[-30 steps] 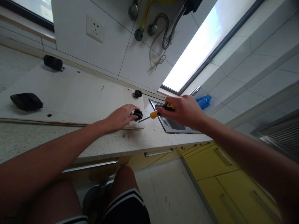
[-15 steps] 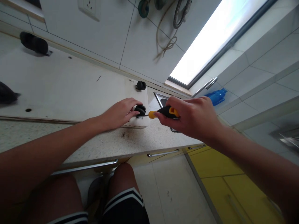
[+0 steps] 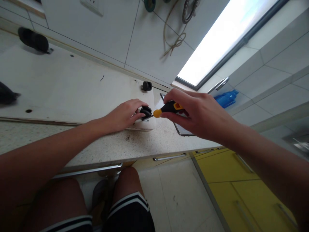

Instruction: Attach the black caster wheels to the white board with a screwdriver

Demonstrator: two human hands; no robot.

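With thumb and fingers, my left hand (image 3: 129, 112) grips a black caster wheel (image 3: 146, 111) near the right end of a white board (image 3: 82, 90). My right hand (image 3: 190, 108) is wrapped round the black and yellow handle of a screwdriver (image 3: 171, 108). The screwdriver's shaft slants down to the caster's metal mounting plate; whether its tip sits in a screw I cannot tell. Just behind stands a second small caster (image 3: 147, 86). Two larger black pieces, one at the far left (image 3: 33, 40) and one at the left edge (image 3: 7, 94), also rest on the board.
The board lies on a speckled countertop (image 3: 116, 145) against a tiled wall. Right of it is a sink (image 3: 180, 130) partly behind my right hand, with a faucet (image 3: 218, 85) and a blue plastic item (image 3: 227, 98). Yellow cabinets (image 3: 224, 166) and drawer handles are below.
My right hand and the screwdriver handle have risen slightly, and the shaft now slants more steeply. My left hand stays on the caster. The camera view has shifted a little.
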